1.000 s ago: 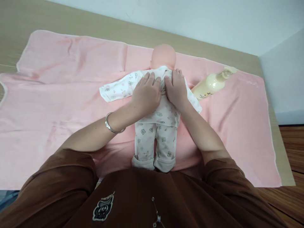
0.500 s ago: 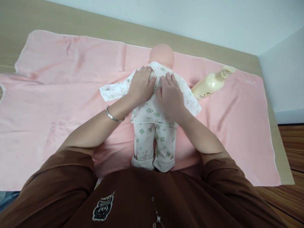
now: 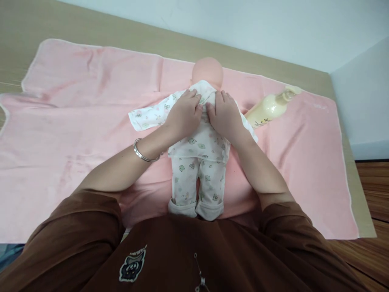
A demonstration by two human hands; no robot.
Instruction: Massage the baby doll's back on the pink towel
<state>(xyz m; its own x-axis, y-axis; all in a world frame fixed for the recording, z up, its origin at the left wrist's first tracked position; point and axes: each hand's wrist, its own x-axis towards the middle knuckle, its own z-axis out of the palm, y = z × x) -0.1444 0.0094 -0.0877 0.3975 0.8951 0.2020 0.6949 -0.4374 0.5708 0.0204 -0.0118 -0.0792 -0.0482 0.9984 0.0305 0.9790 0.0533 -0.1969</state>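
Observation:
A baby doll [image 3: 207, 72] lies face down on a pink towel [image 3: 75, 121], dressed in a white printed top and trousers [image 3: 199, 178]. My left hand [image 3: 184, 115] lies flat on the left side of its upper back, fingers together and stretched toward the neck. Beside it, my right hand [image 3: 226, 115] rests flat on the right side of the back; the thumbs nearly meet at the middle. A silver bangle [image 3: 141, 153] circles my left wrist. Neither hand grips anything; both press on the doll's top.
A cream lotion bottle [image 3: 270, 107] lies on its side on the towel, right of the doll. The towel covers a wooden tabletop [image 3: 91, 28] against a pale wall. The table's right edge drops to a wooden floor [image 3: 375, 194].
Both hands have been sliding over the doll's back: from side by side, the right hand crossed toward the middle half a second ago, and now both sit side by side near the shoulders again.

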